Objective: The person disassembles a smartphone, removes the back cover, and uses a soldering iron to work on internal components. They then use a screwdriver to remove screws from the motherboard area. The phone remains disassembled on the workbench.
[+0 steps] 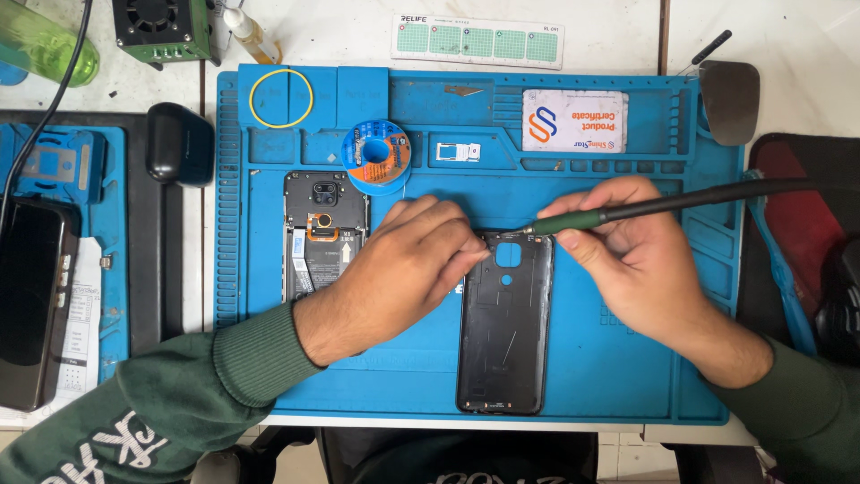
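Note:
A black phone back cover (pixel 503 341) lies inside-up on the blue work mat (pixel 627 376). My left hand (pixel 403 269) rests at the cover's top left corner, fingers pinched together there; what they pinch is too small to tell. My right hand (pixel 640 260) grips a soldering iron (pixel 582 218) with a green handle and black cable, its tip pointing left at the cover's top edge beside my left fingertips. An opened phone body (pixel 324 235) with exposed parts lies left of my left hand.
A blue solder spool (pixel 377 158), a yellow rubber band (pixel 281 98), a small white tray piece (pixel 458 152) and a white card (pixel 574 121) sit along the mat's far side. A dark phone (pixel 31 300) and a black case (pixel 178 143) lie to the left.

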